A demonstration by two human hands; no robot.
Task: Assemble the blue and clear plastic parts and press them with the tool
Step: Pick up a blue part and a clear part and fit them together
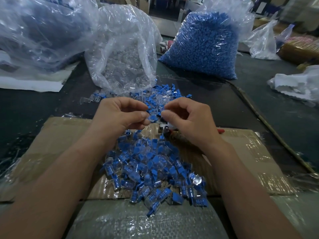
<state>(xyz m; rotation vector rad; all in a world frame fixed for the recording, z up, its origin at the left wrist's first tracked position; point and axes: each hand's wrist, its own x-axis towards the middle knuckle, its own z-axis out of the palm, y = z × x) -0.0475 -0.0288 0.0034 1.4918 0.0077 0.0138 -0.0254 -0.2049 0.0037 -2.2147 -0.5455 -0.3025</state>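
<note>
My left hand [120, 114] and my right hand [188, 118] meet above the table, fingers curled. Between their fingertips sits a small blue and clear plastic part [154, 116], pinched from both sides. Under my right palm lies a tool [166, 129] with a metal tip and a red handle end [221, 130], mostly hidden. A pile of assembled blue-and-clear parts [155, 169] lies on the cardboard [60, 135] below my hands. Loose blue and clear parts [164, 95] are scattered just beyond my fingers.
An open bag of clear parts [124, 57] stands behind the hands, a full bag of blue parts [203, 44] to its right. A large plastic bag [39, 31] fills the far left. White crumpled plastic [296, 83] lies at right. A cable [269, 125] crosses the dark table.
</note>
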